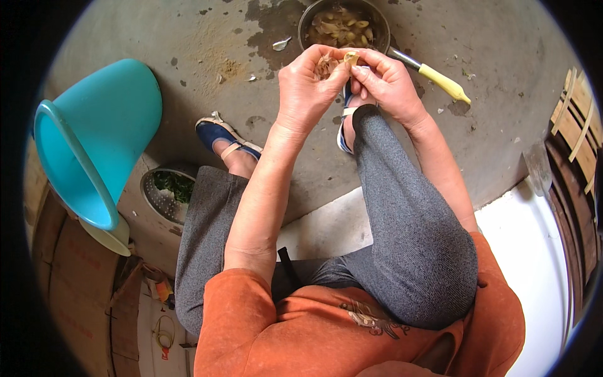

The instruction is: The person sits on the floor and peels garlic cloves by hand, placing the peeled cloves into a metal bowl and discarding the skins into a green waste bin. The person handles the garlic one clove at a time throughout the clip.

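Observation:
Both my hands meet just in front of a dark pan (384, 31), above my foot. In my left hand (300, 88) is a clump of papery garlic skin (326, 65), its fingers curled around it. A pale garlic clove (351, 58) sits between the two hands, pinched by the fingertips of my right hand (394, 91); my left thumb is against it too. Garlic cloves and loose skins (342, 28) lie in liquid in the pan. Its handle ends in a yellow grip (443, 83) that points right.
At the left a turquoise bucket (119, 100) lies on its side. Beside my left leg stands a metal colander (154, 198) with green leaves. Bits of garlic skin (281, 44) and wet patches dot the concrete floor. Wooden slats (584, 125) are at the right edge.

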`<state>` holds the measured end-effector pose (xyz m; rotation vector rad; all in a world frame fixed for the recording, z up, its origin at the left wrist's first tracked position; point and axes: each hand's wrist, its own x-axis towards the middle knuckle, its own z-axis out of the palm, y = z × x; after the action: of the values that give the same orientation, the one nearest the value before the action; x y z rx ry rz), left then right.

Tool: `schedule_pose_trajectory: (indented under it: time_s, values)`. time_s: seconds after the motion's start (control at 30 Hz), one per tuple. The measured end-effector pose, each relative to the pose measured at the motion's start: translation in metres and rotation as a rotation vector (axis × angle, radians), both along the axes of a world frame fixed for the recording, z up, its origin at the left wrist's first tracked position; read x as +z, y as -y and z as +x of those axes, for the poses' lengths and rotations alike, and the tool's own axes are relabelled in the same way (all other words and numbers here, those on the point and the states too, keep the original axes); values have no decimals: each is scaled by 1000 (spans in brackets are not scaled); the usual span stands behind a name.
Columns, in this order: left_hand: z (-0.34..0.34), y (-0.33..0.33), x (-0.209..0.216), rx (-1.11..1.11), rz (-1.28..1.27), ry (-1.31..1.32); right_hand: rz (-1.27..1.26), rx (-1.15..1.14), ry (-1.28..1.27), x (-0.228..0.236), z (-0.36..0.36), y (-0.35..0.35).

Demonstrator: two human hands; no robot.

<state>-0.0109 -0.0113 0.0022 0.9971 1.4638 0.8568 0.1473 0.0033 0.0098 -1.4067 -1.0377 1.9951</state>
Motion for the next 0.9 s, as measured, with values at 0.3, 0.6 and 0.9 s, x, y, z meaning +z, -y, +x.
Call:
schedule_pose_trajectory:
  time_s: [0.3, 0.6, 0.9]
  values:
    - [-2, -8, -4, -86, -54, -69, 267, 129, 241, 0, -2, 3]
    - [16, -5, -19, -27, 59, -209, 515, 155, 426, -12, -3, 6]
    - [-15, -2, -27, 69, -309, 573, -283, -28, -215, -7, 0, -4]
